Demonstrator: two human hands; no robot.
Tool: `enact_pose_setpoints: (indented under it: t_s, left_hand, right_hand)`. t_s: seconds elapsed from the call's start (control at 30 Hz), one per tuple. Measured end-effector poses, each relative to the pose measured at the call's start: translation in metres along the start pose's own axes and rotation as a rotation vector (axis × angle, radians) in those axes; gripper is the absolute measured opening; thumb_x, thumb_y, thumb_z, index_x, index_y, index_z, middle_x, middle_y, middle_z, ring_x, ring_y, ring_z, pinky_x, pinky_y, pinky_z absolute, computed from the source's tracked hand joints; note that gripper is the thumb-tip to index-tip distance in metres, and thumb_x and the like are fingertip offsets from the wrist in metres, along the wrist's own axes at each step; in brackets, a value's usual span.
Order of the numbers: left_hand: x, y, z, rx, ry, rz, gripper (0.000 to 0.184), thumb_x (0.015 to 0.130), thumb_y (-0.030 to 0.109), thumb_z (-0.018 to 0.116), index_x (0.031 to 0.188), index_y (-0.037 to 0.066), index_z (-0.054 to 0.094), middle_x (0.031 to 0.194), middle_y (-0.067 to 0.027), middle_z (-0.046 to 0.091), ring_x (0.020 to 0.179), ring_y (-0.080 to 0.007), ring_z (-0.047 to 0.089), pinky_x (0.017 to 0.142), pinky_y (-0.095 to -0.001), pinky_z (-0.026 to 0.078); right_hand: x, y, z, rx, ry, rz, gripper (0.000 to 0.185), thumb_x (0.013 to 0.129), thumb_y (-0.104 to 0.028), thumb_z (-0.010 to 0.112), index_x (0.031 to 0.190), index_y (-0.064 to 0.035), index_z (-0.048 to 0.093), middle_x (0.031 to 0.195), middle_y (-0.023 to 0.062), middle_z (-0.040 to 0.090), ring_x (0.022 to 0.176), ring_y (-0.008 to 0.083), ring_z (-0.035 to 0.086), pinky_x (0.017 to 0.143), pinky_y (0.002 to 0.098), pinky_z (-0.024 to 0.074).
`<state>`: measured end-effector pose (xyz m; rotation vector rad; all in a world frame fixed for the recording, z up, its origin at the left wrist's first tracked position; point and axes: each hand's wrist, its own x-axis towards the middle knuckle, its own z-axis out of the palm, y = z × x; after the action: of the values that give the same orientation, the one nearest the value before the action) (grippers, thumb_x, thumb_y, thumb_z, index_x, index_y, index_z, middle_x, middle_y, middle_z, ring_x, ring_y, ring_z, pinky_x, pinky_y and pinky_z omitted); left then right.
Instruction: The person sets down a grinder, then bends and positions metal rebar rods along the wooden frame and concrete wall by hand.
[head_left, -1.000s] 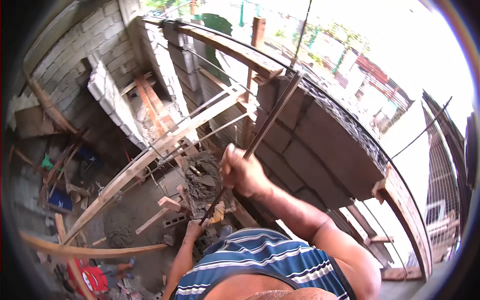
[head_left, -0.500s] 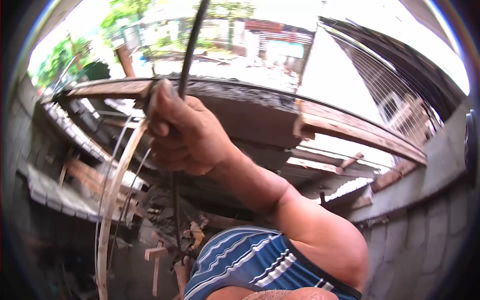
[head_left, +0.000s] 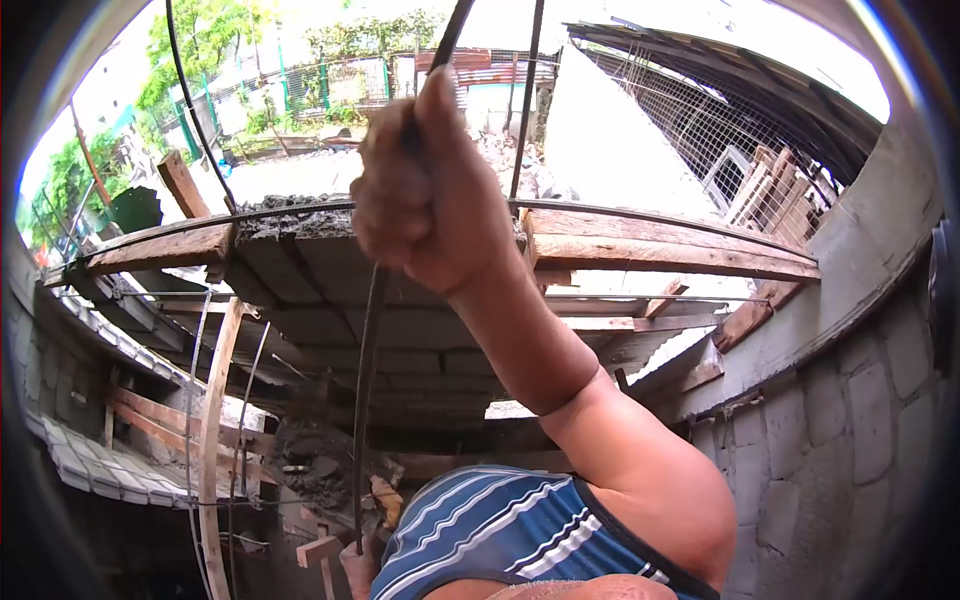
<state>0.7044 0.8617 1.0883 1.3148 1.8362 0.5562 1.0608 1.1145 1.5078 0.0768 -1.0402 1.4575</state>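
Grey block wall [head_left: 845,425] alongside, dark rod [head_left: 368,370] slanting through clamped right fingers [head_left: 388,215], left fingers [head_left: 356,568] around it below

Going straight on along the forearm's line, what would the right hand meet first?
Seemingly nothing near: beyond the right hand, the way looks free toward the background greenery, though depth is unclear.

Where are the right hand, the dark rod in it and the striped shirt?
Right hand [head_left: 428,190]: head view, middle of the hand.
Dark rod [head_left: 365,400]: head view, its shaft below the hand.
Striped shirt [head_left: 500,530]: head view, the front.
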Motion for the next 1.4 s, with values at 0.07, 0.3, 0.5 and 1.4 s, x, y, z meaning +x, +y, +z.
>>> enact_pose_setpoints:
  t_s: [0.07,0.3,0.5,1.4]
  left_hand:
    - [0.000,-0.036,0.011,-0.167,0.115,0.090,0.047,0.094,0.038,0.064,0.075,-0.005,0.070,0.060,-0.0178,0.064,0.061,-0.0173,0.066,0.057,-0.0414,0.048]
    - [0.014,-0.186,0.028,0.056,0.113,0.029,0.056,0.093,0.050,0.065,0.079,-0.004,0.071,0.064,-0.0239,0.064,0.059,-0.0218,0.065,0.059,-0.0449,0.047]
    - [0.009,-0.196,0.033,0.087,0.016,0.014,0.058,0.093,0.051,0.065,0.075,-0.004,0.068,0.058,-0.0210,0.059,0.053,-0.0197,0.054,0.056,-0.0461,0.044]
    - [0.147,0.188,0.022,0.211,-0.065,0.673,0.018,0.096,0.009,0.044,0.105,0.001,0.057,0.083,-0.0258,0.064,0.083,-0.0450,0.064,0.068,-0.0527,0.050]
  right_hand:
    - [-0.017,0.017,-0.004,-0.107,0.067,0.095,0.056,0.104,-0.057,0.036,0.091,-0.0075,0.057,0.055,-0.0018,0.038,0.038,0.0123,0.039,0.034,0.0291,0.0390]
    - [-0.064,0.074,-0.029,-0.204,0.056,0.156,0.053,0.106,-0.051,0.038,0.093,-0.0013,0.052,0.059,0.0035,0.044,0.047,0.0160,0.052,0.049,0.0344,0.0552]
    - [-0.070,0.100,-0.065,-0.197,0.300,0.211,0.048,0.106,-0.048,0.042,0.095,-0.0027,0.053,0.065,0.0040,0.049,0.051,0.0148,0.055,0.050,0.0332,0.0556]
    - [-0.140,0.145,-0.118,-1.022,0.683,0.110,0.035,0.105,-0.032,0.048,0.109,-0.0022,0.065,0.098,0.0028,0.063,0.090,0.0108,0.054,0.077,0.0269,0.0435]
